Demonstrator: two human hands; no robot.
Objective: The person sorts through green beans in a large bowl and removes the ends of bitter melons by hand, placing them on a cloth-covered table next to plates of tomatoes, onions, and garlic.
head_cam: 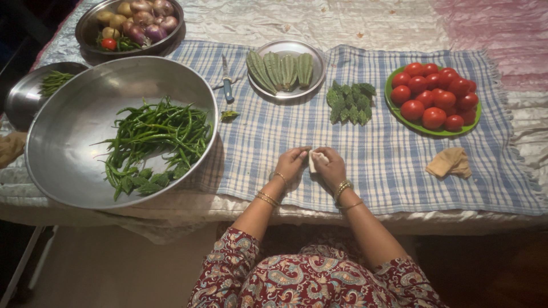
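Note:
My left hand and my right hand meet at the near middle of a blue checked cloth. Between the fingers of both sits a small pale object, mostly in the right hand's grip, with the left fingertips touching its left edge. What it is I cannot make out. Gold bangles ring both wrists. Right in front of the hands, farther up the cloth, lies a heap of cut green vegetable pieces.
A big steel bowl of green chillies fills the left. Behind are a steel plate of ridged gourd pieces, a knife, a green plate of tomatoes, a bowl of onions, a small bowl, a tan cloth.

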